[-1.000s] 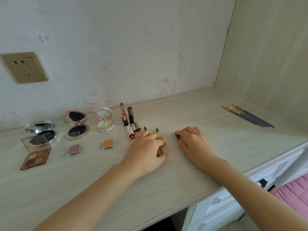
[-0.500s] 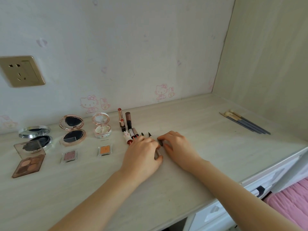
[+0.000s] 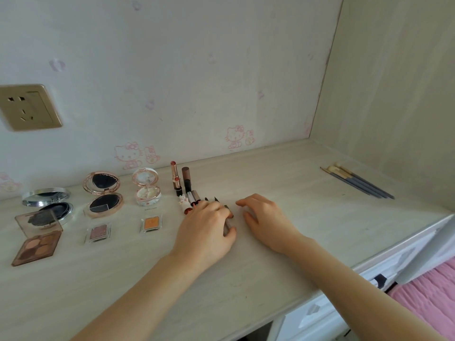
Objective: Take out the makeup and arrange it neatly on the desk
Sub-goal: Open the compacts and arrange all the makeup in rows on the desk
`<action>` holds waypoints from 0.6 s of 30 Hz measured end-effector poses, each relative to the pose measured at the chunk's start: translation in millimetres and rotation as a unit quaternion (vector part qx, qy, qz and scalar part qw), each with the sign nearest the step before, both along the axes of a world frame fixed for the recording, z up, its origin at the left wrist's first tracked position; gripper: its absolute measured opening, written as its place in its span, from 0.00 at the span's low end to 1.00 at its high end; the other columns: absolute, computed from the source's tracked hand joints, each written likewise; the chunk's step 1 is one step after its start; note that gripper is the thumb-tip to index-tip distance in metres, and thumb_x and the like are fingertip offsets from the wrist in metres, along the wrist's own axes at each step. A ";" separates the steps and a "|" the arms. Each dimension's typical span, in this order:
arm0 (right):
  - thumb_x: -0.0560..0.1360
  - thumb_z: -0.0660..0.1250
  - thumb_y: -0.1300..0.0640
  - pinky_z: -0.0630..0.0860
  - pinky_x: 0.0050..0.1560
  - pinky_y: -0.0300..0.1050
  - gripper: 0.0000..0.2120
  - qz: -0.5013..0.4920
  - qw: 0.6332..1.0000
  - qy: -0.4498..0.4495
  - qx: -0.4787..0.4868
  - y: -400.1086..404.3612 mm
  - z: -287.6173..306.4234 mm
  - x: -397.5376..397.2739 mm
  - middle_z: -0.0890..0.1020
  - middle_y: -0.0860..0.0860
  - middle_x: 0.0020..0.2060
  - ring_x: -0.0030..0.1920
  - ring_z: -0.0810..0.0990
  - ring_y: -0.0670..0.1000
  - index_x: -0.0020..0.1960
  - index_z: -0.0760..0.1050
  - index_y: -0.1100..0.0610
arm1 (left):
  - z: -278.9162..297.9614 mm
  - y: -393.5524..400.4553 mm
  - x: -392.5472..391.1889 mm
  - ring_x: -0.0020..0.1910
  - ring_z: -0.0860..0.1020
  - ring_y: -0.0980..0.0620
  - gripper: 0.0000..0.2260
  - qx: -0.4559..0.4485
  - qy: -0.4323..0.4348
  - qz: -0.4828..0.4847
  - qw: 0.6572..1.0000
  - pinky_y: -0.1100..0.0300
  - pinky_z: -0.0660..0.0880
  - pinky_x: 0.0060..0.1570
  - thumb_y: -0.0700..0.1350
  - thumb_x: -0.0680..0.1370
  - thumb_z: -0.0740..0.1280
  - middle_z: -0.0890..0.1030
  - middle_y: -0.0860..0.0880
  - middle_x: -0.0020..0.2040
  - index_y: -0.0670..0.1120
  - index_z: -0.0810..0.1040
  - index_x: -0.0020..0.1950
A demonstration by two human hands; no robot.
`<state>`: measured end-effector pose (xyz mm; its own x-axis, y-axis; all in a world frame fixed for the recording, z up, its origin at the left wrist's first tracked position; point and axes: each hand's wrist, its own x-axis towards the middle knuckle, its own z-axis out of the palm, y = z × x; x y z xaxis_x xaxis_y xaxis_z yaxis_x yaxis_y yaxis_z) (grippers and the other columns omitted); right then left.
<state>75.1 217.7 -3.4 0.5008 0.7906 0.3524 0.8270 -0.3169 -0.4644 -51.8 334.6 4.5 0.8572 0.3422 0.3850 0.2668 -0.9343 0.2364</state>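
On the desk point(image 3: 283, 271), pale wood grain, against a wall with cartoon-cat prints:

Location of makeup: all items lie on the left and middle of the desktop, laid in rows running left to right.

Compacts, count 3: silver compact point(image 3: 50, 203) at far left, rose-gold compact point(image 3: 103, 193) to its right, small white compact point(image 3: 147, 187) right of that; all three stand open with lids raised.

Eyeshadow palette, count 1: four-pan palette point(image 3: 37, 244) with clear lid lifted, near of the silver compact.

Single eyeshadow pans, count 2: mauve pan point(image 3: 98, 233) near of the rose-gold compact; orange pan point(image 3: 151, 223) near of the white compact.

Lipsticks, count 2 clearly seen: uncapped lipstick point(image 3: 176, 177) and brown tube point(image 3: 186, 179), side by side, right of the white compact.

Small lip items: a cluster point(image 3: 189, 201) just near of the lipsticks, partly under the fingers; exact count cannot be told.

Pencils: dark tips point(image 3: 216, 199) showing beyond the knuckles; two tips visible, the rest hidden.

Left hand point(image 3: 208, 227): palm down over the pencils, fingers curled, thumb and forefinger pinching one thin pencil point(image 3: 228, 223).

Right hand point(image 3: 264, 221): resting on the desk just right of the left hand, fingers loosely bent, holding nothing.

Brushes, count 3: grey-handled brushes point(image 3: 359, 182) lying together at far right, well apart from the rest.

Wall socket, count 1: gold socket point(image 3: 28, 107) at upper left.
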 end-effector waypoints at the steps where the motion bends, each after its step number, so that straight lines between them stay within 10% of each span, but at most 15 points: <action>1: 0.78 0.59 0.63 0.69 0.58 0.40 0.15 -0.003 1.000 -0.004 -0.005 -3.8 0.8 2.8 0.77 0.53 0.59 0.60 0.74 0.53 0.64 0.75 0.59 | 1.7 -0.5 1.8 0.58 0.70 0.56 0.12 0.001 -0.003 -0.001 1.000 0.60 0.71 0.53 0.52 0.75 0.63 0.78 0.58 0.54 0.53 0.79 0.56; 18: 0.78 0.62 0.58 0.67 0.58 0.38 0.12 -0.134 0.986 -0.081 -0.062 -116.5 19.8 99.2 0.78 0.50 0.57 0.59 0.75 0.51 0.60 0.77 0.54 | 9.7 -58.3 115.9 0.60 0.71 0.50 0.12 -0.031 0.029 -0.108 0.993 0.55 0.72 0.49 0.43 0.76 0.60 0.79 0.52 0.56 0.48 0.79 0.57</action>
<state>174.2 101.2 16.4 0.6430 0.6789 0.3545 0.7657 -0.5802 -0.2777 64.1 276.3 14.3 0.9335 0.1687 0.3164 0.0759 -0.9554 0.2854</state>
